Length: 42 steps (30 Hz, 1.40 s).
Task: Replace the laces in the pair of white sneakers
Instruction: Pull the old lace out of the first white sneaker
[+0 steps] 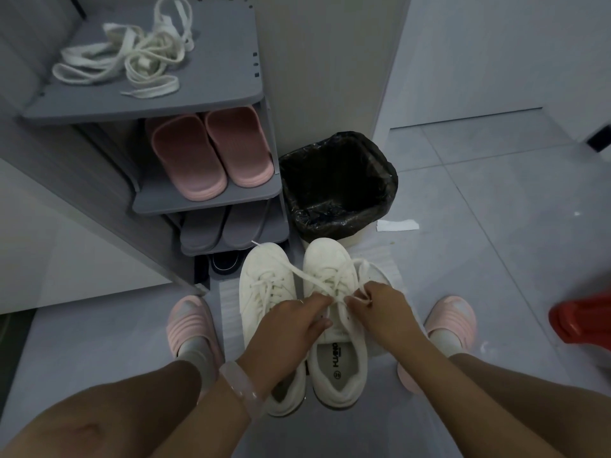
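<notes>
Two white sneakers stand side by side on the floor between my feet, toes pointing away. The left sneaker (264,279) is laced, with one lace end lying across toward the right. My left hand (291,328) pinches a lace (325,285) over the tongue of the right sneaker (330,269). My right hand (380,305) pinches the other lace end just beside it. A heap of loose white laces (132,57) lies on the top shelf of the grey shoe rack (198,90), up and to the left.
The rack holds pink slippers (211,153) and grey slippers (224,229) on lower shelves. A bin with a black liner (337,183) stands behind the sneakers. A scrap of white paper (396,225) lies beside it. Something red (582,319) sits at the right edge.
</notes>
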Each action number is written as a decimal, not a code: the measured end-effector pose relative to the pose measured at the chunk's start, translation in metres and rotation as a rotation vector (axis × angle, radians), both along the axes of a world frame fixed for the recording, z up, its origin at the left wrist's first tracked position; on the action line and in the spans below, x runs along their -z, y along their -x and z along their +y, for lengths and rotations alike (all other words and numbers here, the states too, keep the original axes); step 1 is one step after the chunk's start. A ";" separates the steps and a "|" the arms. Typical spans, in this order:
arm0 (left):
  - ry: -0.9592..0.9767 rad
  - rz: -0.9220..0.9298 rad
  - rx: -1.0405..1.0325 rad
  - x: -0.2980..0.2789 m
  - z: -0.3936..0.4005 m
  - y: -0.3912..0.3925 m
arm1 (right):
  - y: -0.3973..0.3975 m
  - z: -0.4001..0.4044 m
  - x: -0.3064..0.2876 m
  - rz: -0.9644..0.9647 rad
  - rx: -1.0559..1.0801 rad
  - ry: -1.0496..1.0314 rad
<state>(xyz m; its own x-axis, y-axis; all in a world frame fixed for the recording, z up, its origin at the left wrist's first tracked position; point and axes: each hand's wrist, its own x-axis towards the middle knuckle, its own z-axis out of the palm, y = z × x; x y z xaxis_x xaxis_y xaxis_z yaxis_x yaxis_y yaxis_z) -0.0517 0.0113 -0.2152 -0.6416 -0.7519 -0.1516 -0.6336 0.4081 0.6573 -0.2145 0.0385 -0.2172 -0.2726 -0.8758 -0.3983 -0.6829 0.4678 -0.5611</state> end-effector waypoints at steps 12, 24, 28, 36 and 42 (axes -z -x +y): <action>0.003 -0.025 0.005 -0.002 -0.001 0.001 | 0.018 -0.014 -0.026 -0.014 0.295 0.525; 0.021 -0.028 0.009 -0.003 0.000 0.003 | -0.002 -0.002 0.004 0.064 -0.098 0.096; 0.027 -0.044 0.020 -0.004 -0.001 0.004 | -0.002 -0.001 0.010 0.106 -0.123 0.172; 0.045 -0.053 0.004 -0.004 0.001 0.004 | 0.013 -0.010 -0.023 -0.073 0.354 0.616; 0.012 -0.040 -0.114 -0.003 -0.003 0.008 | 0.050 -0.010 -0.051 -0.101 0.543 0.770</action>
<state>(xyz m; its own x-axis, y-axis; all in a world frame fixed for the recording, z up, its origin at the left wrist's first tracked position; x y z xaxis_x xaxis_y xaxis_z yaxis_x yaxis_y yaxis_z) -0.0595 0.0084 -0.2119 -0.5453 -0.8216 -0.1663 -0.7022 0.3393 0.6260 -0.2641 0.0282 -0.1665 -0.7161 -0.6711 0.1916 -0.4115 0.1842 -0.8926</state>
